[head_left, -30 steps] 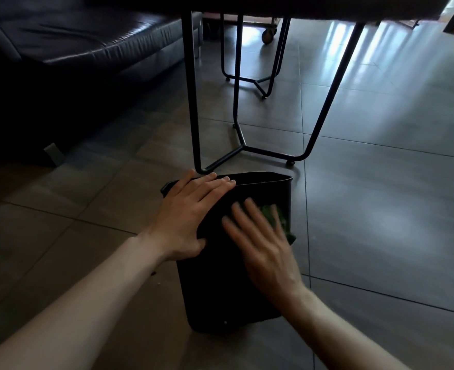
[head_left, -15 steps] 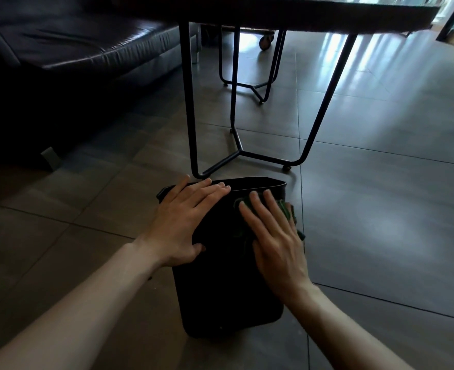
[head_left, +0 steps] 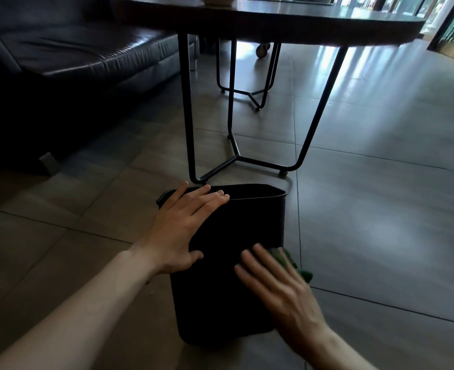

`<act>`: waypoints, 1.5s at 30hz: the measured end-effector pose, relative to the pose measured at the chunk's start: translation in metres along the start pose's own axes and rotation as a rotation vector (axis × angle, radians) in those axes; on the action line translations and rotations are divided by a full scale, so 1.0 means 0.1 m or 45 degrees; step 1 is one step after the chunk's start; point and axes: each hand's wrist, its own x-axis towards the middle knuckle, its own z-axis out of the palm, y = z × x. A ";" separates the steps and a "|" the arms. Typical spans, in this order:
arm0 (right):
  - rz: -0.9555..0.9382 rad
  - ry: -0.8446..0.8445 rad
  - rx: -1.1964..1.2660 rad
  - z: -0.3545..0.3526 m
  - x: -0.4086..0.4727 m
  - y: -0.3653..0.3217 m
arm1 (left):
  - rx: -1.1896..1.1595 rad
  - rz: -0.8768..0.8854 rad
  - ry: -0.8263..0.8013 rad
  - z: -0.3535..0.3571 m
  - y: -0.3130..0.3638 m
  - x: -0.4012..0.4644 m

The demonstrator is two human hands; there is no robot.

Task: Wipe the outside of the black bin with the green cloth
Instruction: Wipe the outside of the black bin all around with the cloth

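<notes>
The black bin (head_left: 247,225) stands upright on the tiled floor, low in the middle of the view. My left hand (head_left: 183,231) lies flat on the bin's near wall, fingers straight and reaching up to the rim at its left corner. My right hand (head_left: 276,284) presses the green cloth (head_left: 298,265) against the lower right part of the same wall, fingers spread and straight. Only a crumpled edge of the cloth shows past the fingers at the bin's right edge; the hand covers the rest.
A round dark table (head_left: 273,20) on thin black metal legs (head_left: 185,116) stands just behind the bin, its foot bar close to the rim. A dark leather sofa (head_left: 73,49) fills the left. Grey floor tiles (head_left: 380,209) spread to the right.
My right hand has slid the cloth down the bin's wall, from near the rim to the lower right part. My left hand has stayed on the upper left corner.
</notes>
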 end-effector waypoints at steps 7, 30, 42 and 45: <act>0.424 0.394 0.089 -0.72 0.38 0.88 | -0.051 -0.031 -0.052 -0.09 -0.30 -0.19; 0.147 -0.234 0.324 -0.80 1.15 0.84 | -0.090 -0.078 0.105 -0.06 -0.80 -0.78; 0.227 -0.237 0.274 -0.90 1.24 0.48 | -0.216 -0.014 0.396 -0.20 0.35 -0.21; 0.236 -0.246 0.262 -0.95 1.28 0.36 | -0.135 -0.087 0.427 -0.09 0.48 -0.23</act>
